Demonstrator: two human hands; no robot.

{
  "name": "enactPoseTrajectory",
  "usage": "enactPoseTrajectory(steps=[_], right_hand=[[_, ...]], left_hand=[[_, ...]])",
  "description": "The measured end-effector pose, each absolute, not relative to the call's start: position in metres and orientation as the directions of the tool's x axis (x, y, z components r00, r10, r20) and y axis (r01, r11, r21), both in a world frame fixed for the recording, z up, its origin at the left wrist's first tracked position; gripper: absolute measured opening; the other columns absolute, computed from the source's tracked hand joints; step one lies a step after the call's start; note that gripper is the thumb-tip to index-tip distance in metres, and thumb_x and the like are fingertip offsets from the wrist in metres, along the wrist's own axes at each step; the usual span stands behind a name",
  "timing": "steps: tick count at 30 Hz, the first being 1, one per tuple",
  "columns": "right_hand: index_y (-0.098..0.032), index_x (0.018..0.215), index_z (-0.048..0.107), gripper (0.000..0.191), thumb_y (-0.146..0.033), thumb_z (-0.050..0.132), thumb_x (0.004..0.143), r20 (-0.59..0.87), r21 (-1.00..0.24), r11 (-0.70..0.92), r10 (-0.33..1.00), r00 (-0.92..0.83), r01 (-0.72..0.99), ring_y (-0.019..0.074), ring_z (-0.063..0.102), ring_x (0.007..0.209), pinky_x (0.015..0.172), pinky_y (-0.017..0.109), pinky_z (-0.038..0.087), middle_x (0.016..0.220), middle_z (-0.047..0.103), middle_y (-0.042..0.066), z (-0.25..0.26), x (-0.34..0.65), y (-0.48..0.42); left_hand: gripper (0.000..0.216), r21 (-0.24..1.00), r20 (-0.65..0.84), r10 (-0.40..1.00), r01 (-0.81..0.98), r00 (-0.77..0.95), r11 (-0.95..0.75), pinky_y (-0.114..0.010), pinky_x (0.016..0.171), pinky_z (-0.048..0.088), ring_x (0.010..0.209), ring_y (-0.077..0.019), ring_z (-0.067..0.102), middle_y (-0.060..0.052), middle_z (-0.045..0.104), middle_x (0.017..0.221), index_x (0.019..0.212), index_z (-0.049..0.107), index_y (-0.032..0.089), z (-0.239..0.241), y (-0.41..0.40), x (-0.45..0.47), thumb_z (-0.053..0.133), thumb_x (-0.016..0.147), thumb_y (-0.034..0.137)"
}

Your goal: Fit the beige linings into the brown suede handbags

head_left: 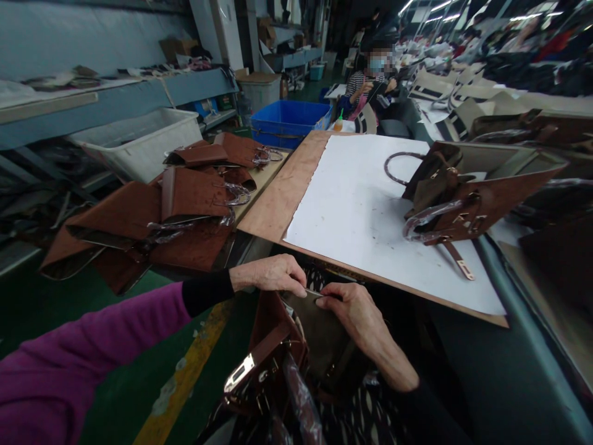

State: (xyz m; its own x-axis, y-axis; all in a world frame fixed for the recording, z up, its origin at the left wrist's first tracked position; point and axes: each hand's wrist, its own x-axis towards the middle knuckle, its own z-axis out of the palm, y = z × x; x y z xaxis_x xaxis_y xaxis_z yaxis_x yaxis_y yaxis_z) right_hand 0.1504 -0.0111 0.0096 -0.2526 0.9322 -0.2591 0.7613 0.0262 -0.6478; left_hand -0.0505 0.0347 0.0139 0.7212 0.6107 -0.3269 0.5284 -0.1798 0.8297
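A brown handbag (pixel 296 349) with a metal clasp strap and plastic-wrapped handles rests on my lap, below the table's near edge. My left hand (pixel 273 275) is closed, pinching the bag's top edge from the left. My right hand (pixel 356 315) is closed too, gripping the same edge from the right, fingertips nearly meeting the left hand's. A second brown handbag (pixel 467 191) lies tilted on the white sheet (pixel 365 210) that covers the wooden board (pixel 282 198) ahead.
Several brown bags (pixel 185 198) are piled on a stand to the left. Behind them sit a white tub (pixel 139 142) and a blue crate (pixel 290 120). A person (pixel 370 80) is seated at the far end. More bags line the right side.
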Motion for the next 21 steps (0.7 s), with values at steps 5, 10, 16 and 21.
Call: enactPoseTrajectory(steps=[5, 10, 16, 21], right_hand=[[-0.026, 0.071, 0.068, 0.014, -0.024, 0.053, 0.071, -0.228, -0.656, 0.175, 0.881, -0.414, 0.734, 0.0137, 0.054, 0.066, 0.059, 0.022, 0.034, 0.063, 0.061, -0.005, 0.016, 0.173, -0.009], [-0.025, 0.085, 0.068, 0.021, -0.026, 0.055, 0.070, -0.321, -0.699, 0.044, 0.872, -0.368, 0.714, 0.0168, 0.058, 0.073, 0.062, 0.024, 0.038, 0.076, 0.066, -0.003, 0.010, 0.192, -0.012], [-0.025, 0.081, 0.069, 0.018, -0.026, 0.053, 0.072, -0.231, -0.718, 0.032, 0.932, -0.281, 0.695, 0.0164, 0.060, 0.073, 0.067, 0.024, 0.039, 0.074, 0.068, -0.003, 0.008, 0.186, -0.022], [-0.024, 0.073, 0.069, 0.018, -0.028, 0.052, 0.075, -0.211, -0.696, 0.059, 0.936, -0.282, 0.716, 0.0147, 0.059, 0.068, 0.063, 0.023, 0.038, 0.065, 0.065, -0.004, 0.008, 0.185, -0.021]], left_hand=[[0.018, 0.830, -0.325, 0.610, 0.527, 0.723, -0.182, -0.018, 0.049, 0.028, 0.054, -0.0078, 0.041, 0.003, 0.049, 0.057, 0.071, 0.065, 0.010, 0.011, 0.034, -0.055, 0.055, 0.073, 0.026], [0.021, 0.825, -0.342, 0.631, 0.544, 0.697, -0.155, -0.018, 0.050, 0.029, 0.055, -0.0088, 0.042, 0.002, 0.050, 0.058, 0.073, 0.066, 0.010, 0.009, 0.034, -0.059, 0.054, 0.073, 0.028], [0.020, 0.825, -0.349, 0.634, 0.547, 0.690, -0.141, -0.018, 0.052, 0.031, 0.058, -0.0094, 0.044, 0.001, 0.052, 0.060, 0.073, 0.066, 0.011, 0.011, 0.034, -0.058, 0.054, 0.073, 0.027], [0.019, 0.833, -0.355, 0.627, 0.539, 0.694, -0.124, -0.018, 0.050, 0.029, 0.055, -0.0083, 0.042, 0.002, 0.051, 0.059, 0.071, 0.065, 0.011, 0.013, 0.032, -0.057, 0.054, 0.072, 0.027]])
